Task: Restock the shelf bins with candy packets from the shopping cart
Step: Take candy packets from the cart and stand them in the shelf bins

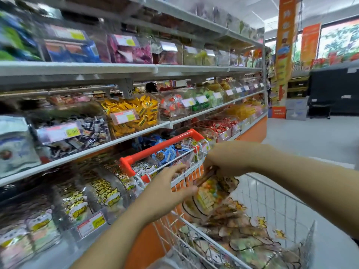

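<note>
Clear plastic candy packets (208, 195) hang above the shopping cart (272, 206), the right hand (223, 160) pinching their top edge while the left hand (165, 189), fingers spread, steadies them for the shelf bins (83, 202) alongside.

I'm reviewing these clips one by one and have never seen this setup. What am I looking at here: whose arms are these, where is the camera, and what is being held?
There is no machine: a person wears a wide-angle camera on the head, looking forward and down, so the two bare arms are their own. The single picture is that head view. They stand in a shop aisle beside shelves of clear plastic bins filled with wrapped sweets. In front is a white wire shopping cart with an orange handle, holding cartoon-printed candy packets. The right hand pinches the top of one clear packet of colourful sweets, lifted above the cart. The left hand, fingers spread, is at the packet's side; whether it touches is blurred.
</note>
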Motion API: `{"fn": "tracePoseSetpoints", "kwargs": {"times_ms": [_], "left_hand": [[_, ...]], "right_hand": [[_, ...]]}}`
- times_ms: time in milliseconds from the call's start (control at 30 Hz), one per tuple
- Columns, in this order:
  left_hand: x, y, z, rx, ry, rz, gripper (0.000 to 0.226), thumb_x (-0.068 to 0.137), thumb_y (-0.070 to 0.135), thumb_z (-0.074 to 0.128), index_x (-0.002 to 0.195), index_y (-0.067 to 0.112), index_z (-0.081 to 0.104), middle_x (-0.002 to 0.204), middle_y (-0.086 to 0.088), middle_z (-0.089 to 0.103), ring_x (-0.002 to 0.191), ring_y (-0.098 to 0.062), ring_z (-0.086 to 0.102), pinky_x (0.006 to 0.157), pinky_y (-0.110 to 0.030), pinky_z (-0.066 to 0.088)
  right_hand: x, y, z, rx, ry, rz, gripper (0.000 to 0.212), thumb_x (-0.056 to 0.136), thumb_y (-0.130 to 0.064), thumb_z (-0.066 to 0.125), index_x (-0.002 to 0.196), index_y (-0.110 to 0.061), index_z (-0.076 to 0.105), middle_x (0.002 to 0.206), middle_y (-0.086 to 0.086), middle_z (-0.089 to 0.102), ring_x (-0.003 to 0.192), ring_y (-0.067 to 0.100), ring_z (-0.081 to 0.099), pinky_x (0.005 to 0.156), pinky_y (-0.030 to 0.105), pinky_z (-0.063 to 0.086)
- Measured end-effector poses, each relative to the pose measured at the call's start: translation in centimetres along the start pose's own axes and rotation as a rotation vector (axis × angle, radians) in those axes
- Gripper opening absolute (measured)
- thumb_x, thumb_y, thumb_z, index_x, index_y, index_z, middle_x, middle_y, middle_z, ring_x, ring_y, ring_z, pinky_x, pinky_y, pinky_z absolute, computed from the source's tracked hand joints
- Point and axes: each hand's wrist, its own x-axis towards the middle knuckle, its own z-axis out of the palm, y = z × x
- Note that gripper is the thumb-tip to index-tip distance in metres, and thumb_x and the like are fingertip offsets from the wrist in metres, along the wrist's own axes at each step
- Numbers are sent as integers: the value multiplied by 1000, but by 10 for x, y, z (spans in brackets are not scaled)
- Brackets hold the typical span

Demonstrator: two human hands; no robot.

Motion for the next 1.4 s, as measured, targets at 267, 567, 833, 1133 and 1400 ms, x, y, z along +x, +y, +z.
{"fn": "tracePoseSetpoints", "kwargs": {"times_ms": [267, 567, 833, 1133, 1400], "left_hand": [[-25, -5, -74, -129, 28, -112, 53, 85, 40, 76, 122, 52, 40, 115, 34, 51, 105, 10, 56, 93, -13, 47], [-143, -110, -131, -510, 478, -400, 46, 87, 22, 77, 126, 37, 56, 114, 8, 72, 105, -14, 69, 98, -44, 53], [-218, -193, -123, -959, 900, -509, 31, 93, 5, 65, 106, 33, 62, 105, -2, 76, 101, -25, 72, 95, -46, 54], [-218, -237, -116, -1200, 1062, -428, 44, 95, 11, 62, 134, 29, 53, 115, -3, 74, 101, -19, 73, 73, -33, 61], [-224, -255, -131, -1182, 1039, -475, 28, 101, 43, 46, 127, 46, 54, 126, 6, 68, 106, -25, 71, 91, -51, 55]], "right_hand": [[34, -68, -92, -186, 364, -152, 40, 92, -7, 50, 124, -28, 63, 95, 0, 62, 86, 23, 60, 61, 32, 47], [149, -202, -124, 117, 716, -432, 33, 89, -35, 68, 121, -34, 61, 108, -8, 69, 99, 20, 63, 74, 34, 52], [209, -334, -25, 1370, 421, -129, 99, 76, -59, 76, 153, -21, 27, 147, -9, 36, 133, 12, 37, 105, 31, 37], [253, -392, 18, 1813, -41, -280, 54, 78, -38, 80, 121, -13, 60, 109, 1, 74, 99, 12, 71, 82, 26, 55], [264, -376, 25, 1865, 4, -357, 30, 86, -25, 73, 111, -9, 67, 109, 2, 75, 110, 18, 68, 100, 39, 50]]}}
